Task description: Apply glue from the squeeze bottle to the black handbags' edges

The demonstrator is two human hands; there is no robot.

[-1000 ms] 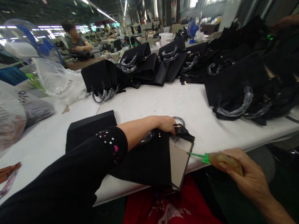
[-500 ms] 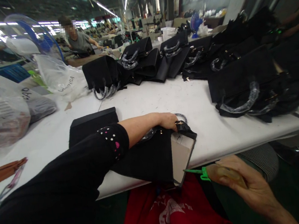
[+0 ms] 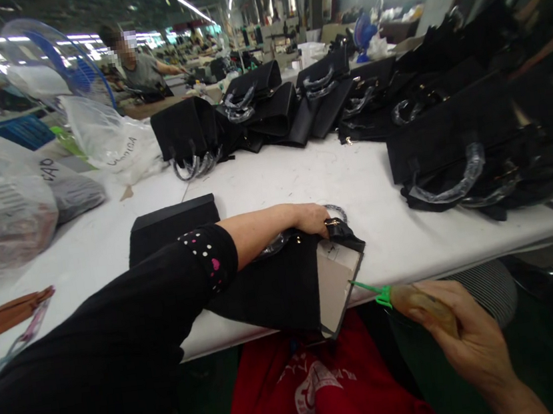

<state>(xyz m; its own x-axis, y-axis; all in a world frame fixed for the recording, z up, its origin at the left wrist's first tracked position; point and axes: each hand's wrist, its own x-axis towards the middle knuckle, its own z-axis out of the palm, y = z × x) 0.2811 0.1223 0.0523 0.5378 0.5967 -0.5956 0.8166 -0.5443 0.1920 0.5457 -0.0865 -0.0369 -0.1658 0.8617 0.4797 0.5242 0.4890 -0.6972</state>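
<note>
1 green nozzle (image 3: 376,292) higher along beige panel (image 3: 334,284) than 0.5 s ago

handbag (image 3: 276,287) on table (image 3: 264,185) (other handbags (image 3: 183,128) behind it)

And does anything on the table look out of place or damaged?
Nothing looks clearly damaged. The black bag at the left hand lies askew, one corner sticking past the edge of the table.

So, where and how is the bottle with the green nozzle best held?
Probably by its rounded, brownish body, coming from the right, as the right hand does. The green nozzle points left, toward the pale side panel of the black bag, so a grip behind the nozzle should leave the tip free.
</note>
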